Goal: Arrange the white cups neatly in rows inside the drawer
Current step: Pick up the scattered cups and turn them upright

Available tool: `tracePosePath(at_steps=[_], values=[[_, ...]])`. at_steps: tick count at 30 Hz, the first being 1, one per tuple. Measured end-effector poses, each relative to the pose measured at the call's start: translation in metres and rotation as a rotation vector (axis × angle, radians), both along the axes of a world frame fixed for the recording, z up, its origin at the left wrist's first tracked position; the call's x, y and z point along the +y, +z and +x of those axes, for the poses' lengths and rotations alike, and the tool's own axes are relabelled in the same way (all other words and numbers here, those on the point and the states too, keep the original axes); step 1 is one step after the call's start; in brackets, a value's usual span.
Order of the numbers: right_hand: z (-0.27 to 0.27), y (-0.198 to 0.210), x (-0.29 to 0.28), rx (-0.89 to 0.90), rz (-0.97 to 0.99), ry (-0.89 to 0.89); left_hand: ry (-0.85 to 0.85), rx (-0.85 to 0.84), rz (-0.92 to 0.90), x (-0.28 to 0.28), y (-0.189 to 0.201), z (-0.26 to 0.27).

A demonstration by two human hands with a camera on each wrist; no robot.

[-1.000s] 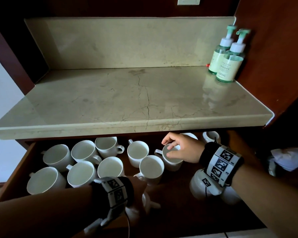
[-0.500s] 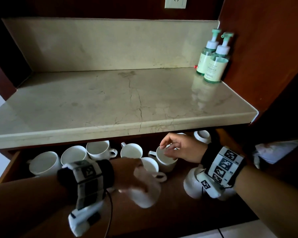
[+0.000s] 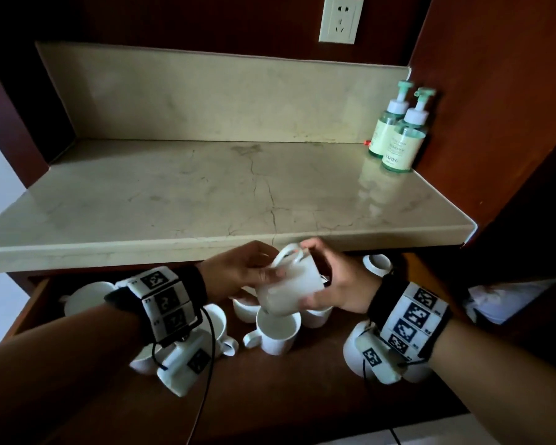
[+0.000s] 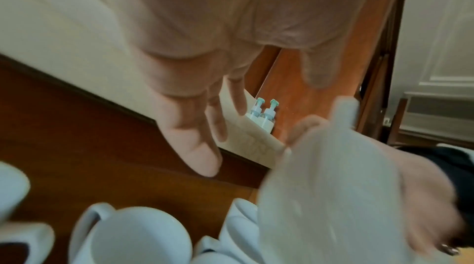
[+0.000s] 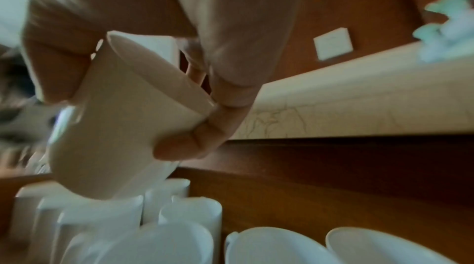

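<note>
A white cup (image 3: 294, 284) (image 5: 123, 126) hangs tilted above the open wooden drawer (image 3: 302, 396), with its handle pointing up. My right hand (image 3: 308, 277) grips it, thumb on the wall and fingers round the far side. At the cup's left side is my left hand (image 3: 265, 271); its fingers (image 4: 197, 146) are straight, and I cannot tell whether they touch the cup. Right under the held cup stands an upright cup (image 3: 278, 332). Several more cups stand to the left (image 3: 87, 297), behind, and at the back right (image 3: 377, 264).
The marble counter (image 3: 238, 200) overhangs the back of the drawer just above my hands. Two green pump bottles (image 3: 398, 142) stand at its right end under a wall socket (image 3: 341, 19). A white cloth (image 3: 507, 300) lies right of the drawer. Bare drawer floor shows at the front.
My left hand lifted a cup from the drawer's front up and to the right. My right hand left the cup it touched in the drawer and took hold of the lifted one.
</note>
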State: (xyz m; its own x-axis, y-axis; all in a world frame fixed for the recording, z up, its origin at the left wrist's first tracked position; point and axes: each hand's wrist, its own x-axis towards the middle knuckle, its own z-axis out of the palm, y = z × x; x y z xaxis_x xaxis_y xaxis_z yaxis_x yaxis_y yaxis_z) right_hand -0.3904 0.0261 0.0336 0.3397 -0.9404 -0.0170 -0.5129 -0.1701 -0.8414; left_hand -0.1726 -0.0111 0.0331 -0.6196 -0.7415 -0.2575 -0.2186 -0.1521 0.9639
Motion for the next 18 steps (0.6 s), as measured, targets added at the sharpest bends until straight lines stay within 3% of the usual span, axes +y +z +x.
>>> tracePosePath(at_steps=[3, 5, 11, 18], values=[[0.009, -0.004, 0.011, 0.408, -0.054, 0.135, 0.116, -0.200, -0.136, -0.007, 0.008, 0.010], [0.020, -0.013, 0.018, 0.596, -0.084, 0.235, 0.140, -0.234, -0.154, -0.010, 0.008, 0.015], [0.052, -0.027, 0.032, 0.800, -0.022, 0.420, 0.154, -0.234, -0.193, -0.008, 0.008, 0.029], [0.081, -0.038, 0.043, 1.200, -0.065, 0.670, 0.218, -0.107, -0.155, -0.003, 0.001, 0.049]])
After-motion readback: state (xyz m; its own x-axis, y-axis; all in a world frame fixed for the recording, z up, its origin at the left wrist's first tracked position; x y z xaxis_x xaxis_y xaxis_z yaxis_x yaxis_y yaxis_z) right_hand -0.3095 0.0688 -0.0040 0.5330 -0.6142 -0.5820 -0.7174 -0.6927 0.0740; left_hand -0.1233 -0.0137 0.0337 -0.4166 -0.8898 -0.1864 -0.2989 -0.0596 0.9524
